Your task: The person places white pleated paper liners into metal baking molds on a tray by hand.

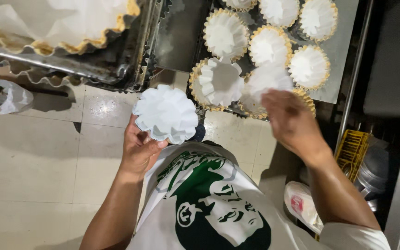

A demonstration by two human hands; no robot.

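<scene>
My left hand (138,149) grips a stack of white fluted paper liners (166,113) from below, held over the floor in front of my chest. My right hand (291,119) is blurred at the near edge of a metal baking tray (339,69), its fingers on a single white paper liner (268,78) over a pastry-lined tart mould (304,98). Several tart moulds on the tray hold dough with white liners in them, such as the one nearest my left hand (218,83).
A second dark metal tray (116,65) with large fluted pastry shells and white paper sits at upper left. The beige tiled floor (33,157) lies below. A crumpled plastic bag (5,96) is at far left, a yellow crate (352,149) and a white bag (302,203) at lower right.
</scene>
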